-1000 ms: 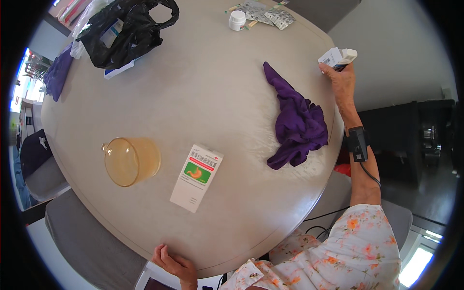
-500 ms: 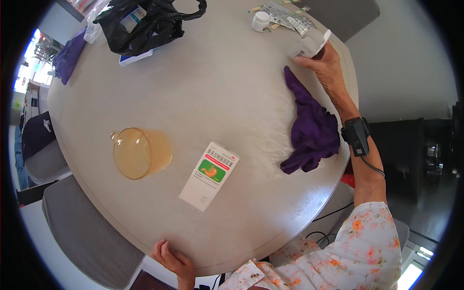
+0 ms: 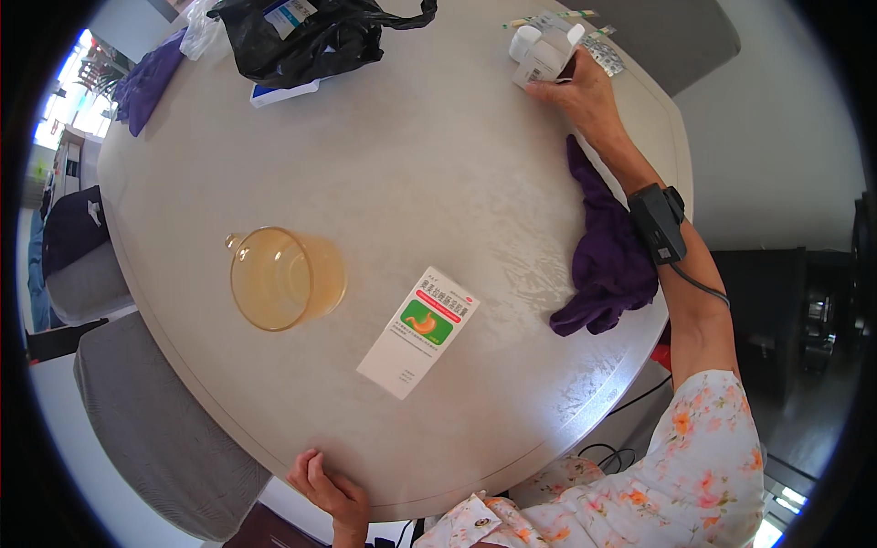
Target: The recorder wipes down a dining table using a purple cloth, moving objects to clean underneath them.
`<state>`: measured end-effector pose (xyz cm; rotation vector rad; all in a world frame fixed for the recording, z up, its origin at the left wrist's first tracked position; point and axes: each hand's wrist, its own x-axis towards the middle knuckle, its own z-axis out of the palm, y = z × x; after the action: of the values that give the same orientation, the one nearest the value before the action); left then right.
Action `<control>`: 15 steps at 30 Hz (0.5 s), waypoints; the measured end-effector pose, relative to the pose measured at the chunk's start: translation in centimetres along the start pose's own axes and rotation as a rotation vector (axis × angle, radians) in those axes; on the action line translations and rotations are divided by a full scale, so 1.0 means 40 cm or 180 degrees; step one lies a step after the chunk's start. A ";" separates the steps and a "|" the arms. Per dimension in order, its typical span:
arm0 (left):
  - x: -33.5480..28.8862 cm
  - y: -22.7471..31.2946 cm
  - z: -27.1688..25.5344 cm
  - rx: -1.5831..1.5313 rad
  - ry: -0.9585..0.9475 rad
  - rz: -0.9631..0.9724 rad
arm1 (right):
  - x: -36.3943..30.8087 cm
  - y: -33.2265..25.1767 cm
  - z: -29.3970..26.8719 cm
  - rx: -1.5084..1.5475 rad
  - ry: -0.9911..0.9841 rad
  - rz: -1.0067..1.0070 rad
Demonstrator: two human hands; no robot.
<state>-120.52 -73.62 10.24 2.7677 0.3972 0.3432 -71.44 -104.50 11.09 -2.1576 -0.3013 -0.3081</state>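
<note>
My right hand [image 3: 585, 96] is closed round a small white carton [image 3: 541, 66] at the far right of the table, its end flap standing up. Right behind the carton is a white bottle [image 3: 523, 42], partly hidden by it; I cannot tell whether they touch. Silver blister packs [image 3: 605, 57] lie beyond my fingers. Below my right wrist lies a crumpled purple cloth [image 3: 607, 260]. My left hand [image 3: 327, 489] rests on the near table edge, fingers loosely bent with nothing in them. A white medicine box with a green picture [image 3: 418, 333] lies mid-table.
A yellowish glass mug [image 3: 285, 279] stands left of the medicine box. At the far left are a black plastic bag [image 3: 301, 55], a blue-and-white box [image 3: 283, 93] partly under it, and another purple cloth [image 3: 151, 82]. Grey chairs [image 3: 164, 429] surround the table [image 3: 438, 173].
My right hand has carried the white carton leftward, so it now overlaps the white bottle. The view has shifted slightly. My left hand stays in place.
</note>
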 end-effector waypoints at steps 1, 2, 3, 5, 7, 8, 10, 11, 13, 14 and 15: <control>-0.001 -0.001 0.000 -0.0038 0.0001 -0.0021 | 0.008 -0.005 0.011 -0.0096 0.0014 -0.0030; -0.001 -0.002 0.000 -0.0035 -0.0001 -0.0024 | 0.012 -0.010 0.020 -0.0193 0.0030 -0.0059; 0.001 -0.001 0.000 -0.0027 0.0003 -0.0013 | 0.016 -0.016 0.026 -0.0193 0.0027 -0.0057; 0.000 -0.001 -0.001 -0.0015 0.0005 -0.0007 | 0.025 -0.044 0.034 -0.0327 -0.0052 0.0042; -0.001 -0.001 -0.001 -0.0029 -0.0019 -0.0051 | 0.034 -0.052 0.041 -0.0297 -0.0101 0.0092; 0.000 -0.001 -0.001 -0.0031 -0.0020 -0.0050 | 0.039 -0.051 0.042 -0.0268 -0.0147 0.0140; 0.003 0.001 -0.003 -0.0025 -0.0030 -0.0022 | 0.050 -0.046 0.048 -0.0316 -0.0132 0.0114; 0.002 0.000 -0.004 -0.0020 -0.0031 -0.0023 | 0.053 -0.044 0.051 -0.0361 -0.0117 0.0087; -0.002 -0.003 -0.003 -0.0044 -0.0022 -0.0041 | 0.048 -0.043 0.051 -0.0386 -0.0138 0.0101; -0.003 -0.004 -0.003 -0.0041 -0.0025 -0.0042 | 0.046 -0.044 0.051 -0.0416 -0.0157 0.0113; -0.003 -0.005 -0.003 -0.0028 -0.0024 -0.0031 | 0.048 -0.032 0.053 -0.0415 -0.0159 0.0117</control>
<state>-120.71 -73.45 10.25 2.7567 0.4060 0.3314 -69.85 -101.85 11.52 -2.2992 -0.2760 -0.2593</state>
